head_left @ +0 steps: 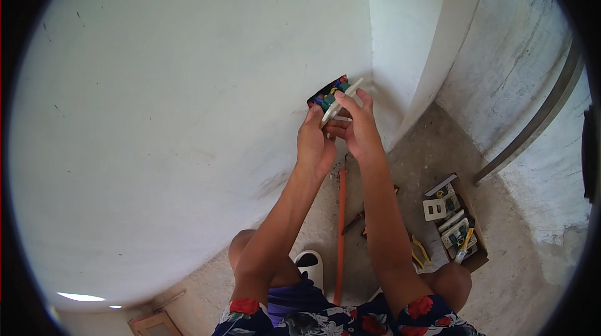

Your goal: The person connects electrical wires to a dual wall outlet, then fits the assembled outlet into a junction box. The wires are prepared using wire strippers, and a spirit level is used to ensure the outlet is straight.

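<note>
A white wall socket plate point(341, 103) with a green back is tilted out from a square wall box point(318, 93) in the white wall. Red, blue and yellow wires show between the plate's back and the box. My left hand point(315, 140) grips the plate's lower left edge, its thumb up by the box opening. On the other side, my right hand point(358, 124) holds the plate with its thumb on the near face and fingers around the right edge. Part of the plate is hidden behind my fingers.
An open cardboard box point(477, 259) with several socket plates stands on the floor at right, a white frame point(434, 209) at its edge. Yellow-handled pliers point(421, 252) lie beside it. An orange pipe point(341, 236) runs between my feet. A dark curved bar point(538, 124) leans at right.
</note>
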Demonstrator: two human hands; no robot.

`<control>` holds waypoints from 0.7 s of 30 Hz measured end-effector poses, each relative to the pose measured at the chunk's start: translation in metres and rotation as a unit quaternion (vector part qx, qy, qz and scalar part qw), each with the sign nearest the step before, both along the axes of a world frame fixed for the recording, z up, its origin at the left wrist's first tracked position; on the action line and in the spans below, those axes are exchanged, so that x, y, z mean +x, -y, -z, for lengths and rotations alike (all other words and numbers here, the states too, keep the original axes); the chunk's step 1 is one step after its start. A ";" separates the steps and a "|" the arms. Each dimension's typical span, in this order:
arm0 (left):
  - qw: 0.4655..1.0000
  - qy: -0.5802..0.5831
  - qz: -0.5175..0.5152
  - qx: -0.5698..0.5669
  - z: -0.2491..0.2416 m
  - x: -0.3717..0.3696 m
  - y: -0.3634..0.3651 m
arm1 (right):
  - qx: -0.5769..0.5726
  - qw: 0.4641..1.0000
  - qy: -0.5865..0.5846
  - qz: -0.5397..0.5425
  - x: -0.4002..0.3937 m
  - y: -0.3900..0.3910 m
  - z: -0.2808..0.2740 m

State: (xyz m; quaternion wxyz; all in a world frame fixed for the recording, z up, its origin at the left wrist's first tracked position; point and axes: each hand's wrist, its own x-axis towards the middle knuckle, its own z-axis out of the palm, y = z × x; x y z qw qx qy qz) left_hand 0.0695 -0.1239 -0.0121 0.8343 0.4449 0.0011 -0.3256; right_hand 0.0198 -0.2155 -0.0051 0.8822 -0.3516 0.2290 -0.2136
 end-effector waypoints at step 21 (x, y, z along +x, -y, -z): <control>0.992 0.091 -0.033 0.085 0.006 -0.007 0.000 | -0.454 0.839 -0.293 0.063 -0.025 0.044 -0.008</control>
